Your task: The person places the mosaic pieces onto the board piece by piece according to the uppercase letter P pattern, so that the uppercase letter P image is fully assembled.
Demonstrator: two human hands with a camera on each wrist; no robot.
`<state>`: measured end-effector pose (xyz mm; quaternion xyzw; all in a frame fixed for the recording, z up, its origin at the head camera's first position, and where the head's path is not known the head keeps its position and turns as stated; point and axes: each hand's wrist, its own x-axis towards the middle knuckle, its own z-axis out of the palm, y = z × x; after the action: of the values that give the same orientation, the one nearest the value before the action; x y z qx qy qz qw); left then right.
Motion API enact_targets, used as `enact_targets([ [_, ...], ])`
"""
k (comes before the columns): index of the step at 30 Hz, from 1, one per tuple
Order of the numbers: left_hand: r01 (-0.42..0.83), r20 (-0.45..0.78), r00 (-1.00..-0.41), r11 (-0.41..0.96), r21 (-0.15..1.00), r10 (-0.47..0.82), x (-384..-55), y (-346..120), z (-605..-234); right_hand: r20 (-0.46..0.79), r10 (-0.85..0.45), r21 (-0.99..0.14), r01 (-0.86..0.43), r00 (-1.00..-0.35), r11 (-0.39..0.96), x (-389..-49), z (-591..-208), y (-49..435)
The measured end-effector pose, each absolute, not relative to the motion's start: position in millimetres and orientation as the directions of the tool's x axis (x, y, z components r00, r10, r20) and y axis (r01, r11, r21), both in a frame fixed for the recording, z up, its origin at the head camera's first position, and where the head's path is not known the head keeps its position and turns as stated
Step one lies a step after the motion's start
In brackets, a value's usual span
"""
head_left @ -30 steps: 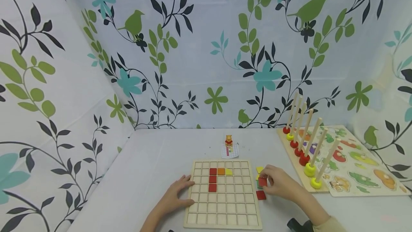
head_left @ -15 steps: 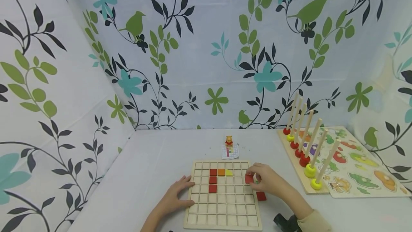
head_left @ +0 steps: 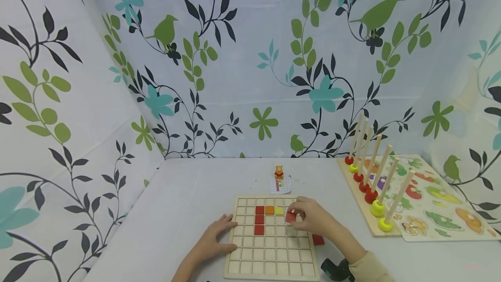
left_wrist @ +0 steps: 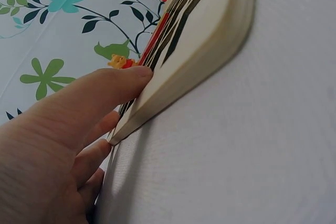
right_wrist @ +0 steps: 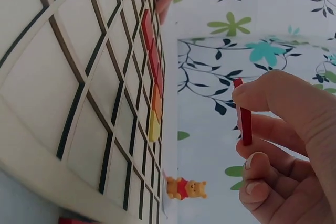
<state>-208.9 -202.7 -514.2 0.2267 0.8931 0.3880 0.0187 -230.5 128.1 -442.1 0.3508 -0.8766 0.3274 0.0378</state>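
A wooden grid board (head_left: 270, 269) lies on the table in the head view. Three red tiles (head_left: 259, 219) run down one column; an orange tile (head_left: 269, 210) and a yellow piece (head_left: 278, 210) sit beside the top one. My left hand (head_left: 213, 236) rests against the board's left edge, fingers extended and thumb (left_wrist: 121, 82) at the rim. Over the board's upper right cells, my right hand (head_left: 313, 217) pinches a red square tile (right_wrist: 243, 114) between thumb and fingers. The right wrist view shows it edge-on, apart from the board. Another red tile (head_left: 318, 240) lies right of the board, partly behind the right arm.
Behind the board stands a small bear figurine (head_left: 278, 172) by a paper with a coloured grid (head_left: 280, 185). At the right are a peg stand (head_left: 385, 224) with red and yellow rings and a vegetable puzzle board (head_left: 442, 219). Patterned cloth (head_left: 235, 77) hangs behind the table.
My right hand has carried the red tile leftward, from the pile right of the board to above its upper right cells. The left hand stays at the left edge.
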Motion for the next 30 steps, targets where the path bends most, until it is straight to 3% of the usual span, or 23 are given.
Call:
enact_targets([
  [15, 0.423, 0.184, -0.881, 0.552, 0.718, 0.436, -210, -203, -515, 0.359, -0.657, -0.527, -0.725, -0.663, 0.444, -233, -442, 90],
  [30, 0.415, 0.179, -0.886, 0.561, 0.717, 0.427, -210, -204, -518, 0.292, -0.721, -0.553, -0.726, -0.628, 0.408, -229, -454, 66],
])
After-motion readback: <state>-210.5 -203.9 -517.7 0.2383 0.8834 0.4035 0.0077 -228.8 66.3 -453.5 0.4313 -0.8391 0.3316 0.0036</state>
